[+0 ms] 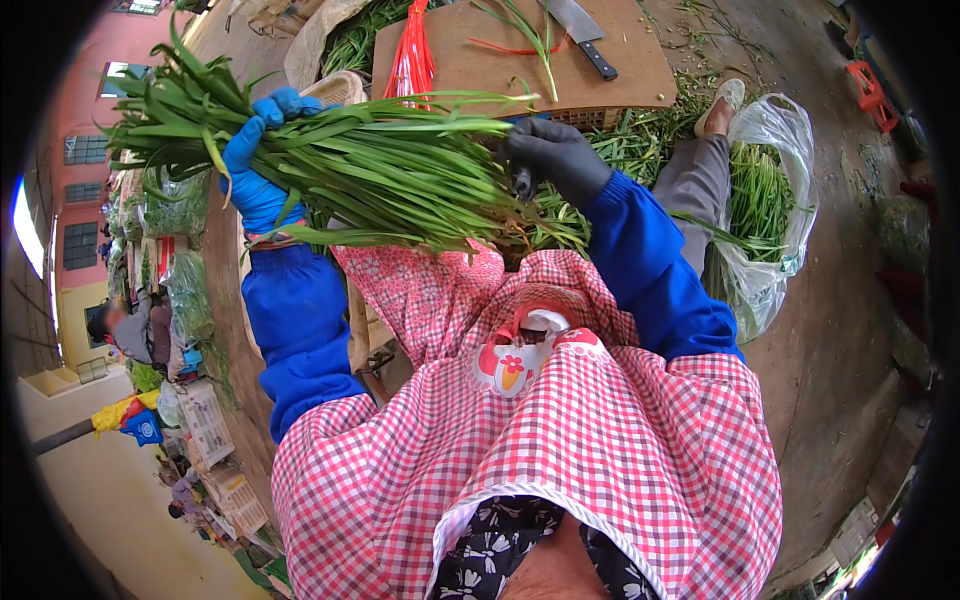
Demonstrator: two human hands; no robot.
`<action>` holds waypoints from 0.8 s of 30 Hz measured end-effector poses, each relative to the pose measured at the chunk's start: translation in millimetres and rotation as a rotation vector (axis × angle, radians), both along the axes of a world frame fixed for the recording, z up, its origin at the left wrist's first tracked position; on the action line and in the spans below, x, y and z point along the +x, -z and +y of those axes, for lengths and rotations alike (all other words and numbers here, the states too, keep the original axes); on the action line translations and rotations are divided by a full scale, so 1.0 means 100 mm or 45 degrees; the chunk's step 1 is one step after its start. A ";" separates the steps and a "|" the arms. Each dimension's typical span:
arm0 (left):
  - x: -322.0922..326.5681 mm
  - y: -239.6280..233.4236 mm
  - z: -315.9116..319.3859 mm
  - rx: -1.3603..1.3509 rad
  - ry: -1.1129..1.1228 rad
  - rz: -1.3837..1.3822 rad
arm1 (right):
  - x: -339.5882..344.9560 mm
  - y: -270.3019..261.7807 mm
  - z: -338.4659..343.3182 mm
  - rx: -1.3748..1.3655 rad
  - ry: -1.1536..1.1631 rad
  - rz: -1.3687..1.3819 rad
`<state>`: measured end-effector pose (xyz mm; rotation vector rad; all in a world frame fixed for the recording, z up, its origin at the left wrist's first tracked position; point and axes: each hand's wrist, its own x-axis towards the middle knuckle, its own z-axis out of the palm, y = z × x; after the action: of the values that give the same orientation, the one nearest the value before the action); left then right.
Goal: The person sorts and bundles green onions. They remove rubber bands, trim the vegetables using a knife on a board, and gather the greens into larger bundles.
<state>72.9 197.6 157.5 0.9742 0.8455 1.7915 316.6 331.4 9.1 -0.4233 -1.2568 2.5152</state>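
Observation:
My left hand (pixel 262 161), in a blue rubber glove, grips a large bunch of long green leafy stalks (pixel 390 172) near its leafy end. The bunch lies sideways above my lap. My right hand (pixel 555 161), in a dark glove, is at the other end of the bunch with its fingers bent; whether they pinch a stalk is hidden. Beyond the bunch, a wooden board (pixel 487 60) bears a cleaver (pixel 581 34) with a black handle, a few loose green stalks (pixel 544 45) and a bundle of red plastic ties (pixel 410 56).
A clear plastic bag (pixel 802 187) of green stalks stands on the floor at the right, beside my outstretched leg. Cut leaves (pixel 645 142) litter the ground near the board. A red plastic stool (pixel 872 97) is farther right. At the far left, a person (pixel 139 330) sits among bagged vegetables and crates.

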 end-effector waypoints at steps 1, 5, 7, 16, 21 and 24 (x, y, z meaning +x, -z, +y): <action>-0.05 0.00 -0.03 0.019 -0.029 -0.011 | 0.06 0.08 0.01 -0.074 -0.041 0.108; -0.41 -0.01 -0.25 0.056 -0.227 -0.058 | 0.52 0.32 0.09 -0.012 -0.079 -0.076; -0.53 0.02 -0.34 0.094 -0.248 -0.129 | 0.75 0.53 0.18 0.016 -0.096 -0.178; -0.87 0.11 -0.47 0.104 -0.573 -0.093 | 0.74 0.23 -0.03 0.443 0.088 -0.177; -0.84 0.15 -0.40 0.048 -0.616 -0.062 | 0.33 0.06 -0.18 0.539 0.193 -0.126; -0.87 0.10 -0.42 0.017 -0.604 -0.143 | 0.36 0.17 -0.14 0.417 0.347 -0.007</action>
<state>-13.7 155.3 147.6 0.7090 1.0565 2.2296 352.3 317.9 -8.4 -0.4848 -1.4695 2.0409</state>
